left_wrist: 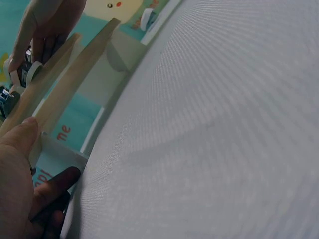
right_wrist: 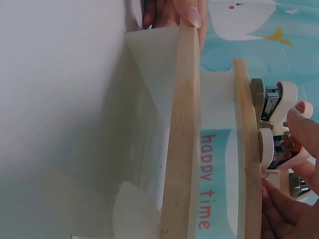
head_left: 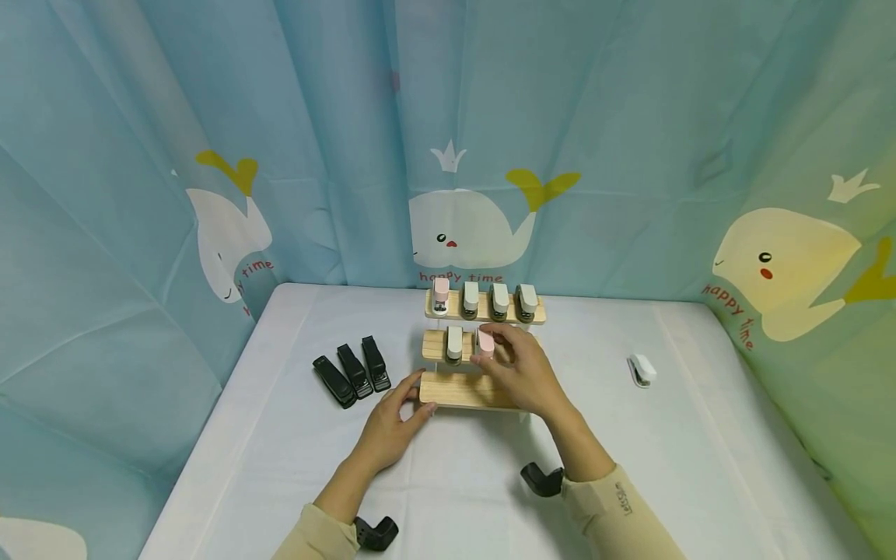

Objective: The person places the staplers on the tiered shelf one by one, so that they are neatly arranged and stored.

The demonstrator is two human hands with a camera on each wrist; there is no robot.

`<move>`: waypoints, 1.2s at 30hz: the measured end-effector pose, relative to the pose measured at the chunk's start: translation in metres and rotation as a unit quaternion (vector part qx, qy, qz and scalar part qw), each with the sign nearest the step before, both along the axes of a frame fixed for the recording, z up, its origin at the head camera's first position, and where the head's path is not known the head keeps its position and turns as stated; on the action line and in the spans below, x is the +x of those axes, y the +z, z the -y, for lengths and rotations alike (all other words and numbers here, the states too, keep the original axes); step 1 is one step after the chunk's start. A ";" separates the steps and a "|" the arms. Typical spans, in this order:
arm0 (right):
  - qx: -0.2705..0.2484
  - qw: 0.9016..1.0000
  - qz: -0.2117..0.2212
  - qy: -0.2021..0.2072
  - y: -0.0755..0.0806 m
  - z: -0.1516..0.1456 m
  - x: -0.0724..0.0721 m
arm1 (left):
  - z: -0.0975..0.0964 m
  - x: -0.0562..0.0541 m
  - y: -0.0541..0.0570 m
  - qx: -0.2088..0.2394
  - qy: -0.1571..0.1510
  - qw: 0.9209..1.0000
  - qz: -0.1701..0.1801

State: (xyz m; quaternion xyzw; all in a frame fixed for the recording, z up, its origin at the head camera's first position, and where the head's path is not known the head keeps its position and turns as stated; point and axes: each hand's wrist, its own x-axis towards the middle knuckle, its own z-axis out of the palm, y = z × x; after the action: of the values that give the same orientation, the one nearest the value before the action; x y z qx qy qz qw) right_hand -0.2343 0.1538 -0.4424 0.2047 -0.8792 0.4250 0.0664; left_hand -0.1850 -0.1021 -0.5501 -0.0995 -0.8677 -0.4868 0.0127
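Note:
A three-step wooden rack (head_left: pixel 462 389) stands on the white table. My left hand (head_left: pixel 389 426) grips the left end of its lowest step, thumb on the wood and fingers round the side. On the middle step, my right hand (head_left: pixel 521 369) pinches a pink and white mini stapler (head_left: pixel 484 344) between thumb and fingers. Just left of it stands a white stapler (head_left: pixel 454 342). The top step carries a pink stapler (head_left: pixel 440 294) and three white ones in a row. In the right wrist view, the held pink stapler (right_wrist: pixel 299 158) stands upright with its base at the middle step.
Several black staplers (head_left: pixel 353 372) lie left of the rack, side by side. One white stapler (head_left: pixel 642 369) lies far to the right. A blue curtain (head_left: pixel 336 155) with whale prints hangs behind the table.

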 end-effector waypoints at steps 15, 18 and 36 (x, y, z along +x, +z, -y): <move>0.004 1.000 -0.008 -0.022 -0.001 0.003 -0.001 | -0.001 0.000 0.000 -0.004 0.000 1.000 -0.005; 0.004 1.000 -0.008 -0.026 -0.002 0.004 -0.002 | -0.001 0.000 0.000 -0.003 0.000 1.000 -0.006; -0.001 1.000 -0.010 -0.028 -0.004 0.005 -0.002 | 0.000 -0.001 -0.001 0.001 -0.001 1.000 -0.004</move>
State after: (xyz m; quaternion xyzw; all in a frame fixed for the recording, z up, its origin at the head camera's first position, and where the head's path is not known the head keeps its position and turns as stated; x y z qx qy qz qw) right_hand -0.2366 0.1484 -0.4460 0.1841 -0.8834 0.4221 0.0871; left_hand -0.1863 -0.1022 -0.5513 -0.1021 -0.8672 -0.4871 0.0158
